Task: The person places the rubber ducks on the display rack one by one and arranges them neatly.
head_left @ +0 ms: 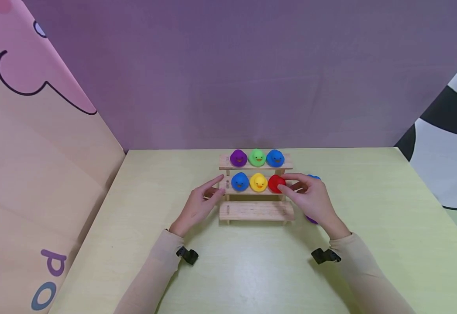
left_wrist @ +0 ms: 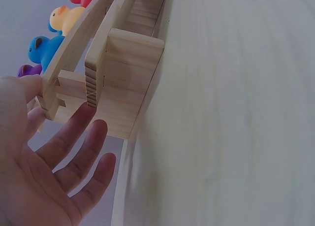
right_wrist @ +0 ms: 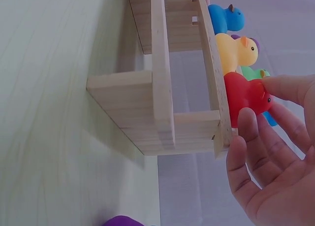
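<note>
Nearest me, my right hand (head_left: 310, 198) pinches the red duck (head_left: 275, 183) at frame centre, on the wooden rack's (head_left: 255, 211) middle shelf — light, squashy, best held by its sides. My left hand (head_left: 198, 207) rests flat-fingered against the rack's end.

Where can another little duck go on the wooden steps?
The lowest step of the wooden three-step stand is bare from end to end. The middle step holds the blue rubber duck, yellow rubber duck and the red rubber duck pinched by the right hand. The top step, with purple, green and blue ducks, is crowded. The left hand touches the stand's left end.
</note>
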Motion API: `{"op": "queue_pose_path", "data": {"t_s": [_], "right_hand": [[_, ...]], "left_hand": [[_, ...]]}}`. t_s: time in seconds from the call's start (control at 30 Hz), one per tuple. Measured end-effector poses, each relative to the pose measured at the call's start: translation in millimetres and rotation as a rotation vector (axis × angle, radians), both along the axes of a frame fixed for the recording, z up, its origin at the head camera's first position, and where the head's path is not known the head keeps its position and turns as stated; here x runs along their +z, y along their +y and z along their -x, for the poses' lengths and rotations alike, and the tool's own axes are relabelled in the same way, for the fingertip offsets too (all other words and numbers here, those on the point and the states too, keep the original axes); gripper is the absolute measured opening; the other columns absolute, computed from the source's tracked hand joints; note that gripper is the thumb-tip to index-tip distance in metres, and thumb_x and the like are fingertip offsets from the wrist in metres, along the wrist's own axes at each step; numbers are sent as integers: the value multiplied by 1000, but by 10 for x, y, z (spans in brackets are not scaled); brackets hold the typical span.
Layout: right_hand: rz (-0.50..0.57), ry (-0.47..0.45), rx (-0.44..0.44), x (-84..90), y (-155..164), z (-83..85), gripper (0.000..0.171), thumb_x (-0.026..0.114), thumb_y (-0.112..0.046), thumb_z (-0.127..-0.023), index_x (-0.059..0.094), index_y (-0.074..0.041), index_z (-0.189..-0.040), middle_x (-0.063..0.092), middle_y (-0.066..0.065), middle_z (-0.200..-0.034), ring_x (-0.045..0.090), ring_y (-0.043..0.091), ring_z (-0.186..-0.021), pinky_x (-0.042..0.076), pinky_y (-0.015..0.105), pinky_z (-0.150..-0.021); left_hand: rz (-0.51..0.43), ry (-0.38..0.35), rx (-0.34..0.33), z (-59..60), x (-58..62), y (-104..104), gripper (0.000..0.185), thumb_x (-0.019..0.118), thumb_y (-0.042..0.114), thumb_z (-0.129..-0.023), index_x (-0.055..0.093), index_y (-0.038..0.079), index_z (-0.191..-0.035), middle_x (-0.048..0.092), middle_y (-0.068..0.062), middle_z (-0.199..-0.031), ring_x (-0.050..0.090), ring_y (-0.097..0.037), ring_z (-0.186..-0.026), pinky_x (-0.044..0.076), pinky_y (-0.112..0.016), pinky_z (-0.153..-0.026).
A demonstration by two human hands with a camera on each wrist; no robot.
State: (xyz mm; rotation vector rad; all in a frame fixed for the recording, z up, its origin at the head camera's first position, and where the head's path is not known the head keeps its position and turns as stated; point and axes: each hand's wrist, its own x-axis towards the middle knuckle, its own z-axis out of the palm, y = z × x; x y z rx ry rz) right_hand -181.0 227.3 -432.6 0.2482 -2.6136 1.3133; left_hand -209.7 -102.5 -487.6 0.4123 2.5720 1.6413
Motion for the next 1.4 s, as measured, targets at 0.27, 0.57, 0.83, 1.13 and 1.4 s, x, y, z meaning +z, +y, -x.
{"op": "queue_pose_path", "data": {"t_s": [0.27, 0.57, 0.83, 1.13, 1.4], "right_hand": [[7, -1, 4, -1, -19, -4, 32, 79, -22, -97, 78, -8, -126, 80, 18, -108, 75, 24, -83, 58, 21, -71], [14, -3, 0, 4, -31, -15, 32, 79, -22, -97, 78, -9, -126, 80, 18, -109, 75, 26, -83, 58, 21, -70], [14, 2, 5, 11, -30, -13, 31, 79, -21, -98, 78, -9, -126, 80, 18, -110, 74, 27, -84, 58, 21, -70], [6, -8, -11, 10, 28, -8, 32, 77, -27, -99, 78, -13, -128, 80, 15, -113, 73, 19, -84, 57, 23, -71], [-33, 23, -67, 38, 242, -24, 32, 74, -33, -102, 78, -13, -127, 78, 11, -104, 67, 5, -78, 54, 23, -69]], "left_hand": [[-5, 4, -5, -3, 7, -5, 49, 63, 41, -108, 54, 38, -157, 79, -4, -119, 71, -21, -102, 59, -34, -83], [2, 1, -5, -10, 13, 2, 50, 62, 40, -109, 54, 36, -157, 79, -4, -118, 70, -20, -102, 58, -34, -83], [1, 1, -11, -2, 7, -4, 50, 62, 41, -109, 54, 34, -158, 79, -4, -118, 71, -21, -103, 59, -35, -83], [-1, 2, -9, 3, 5, 21, 49, 62, 41, -109, 54, 36, -157, 79, -4, -119, 71, -21, -103, 59, -34, -83], [-6, 6, -9, 8, 15, 38, 49, 63, 39, -109, 54, 36, -157, 79, -5, -119, 71, -21, -101, 59, -33, -82]]}}
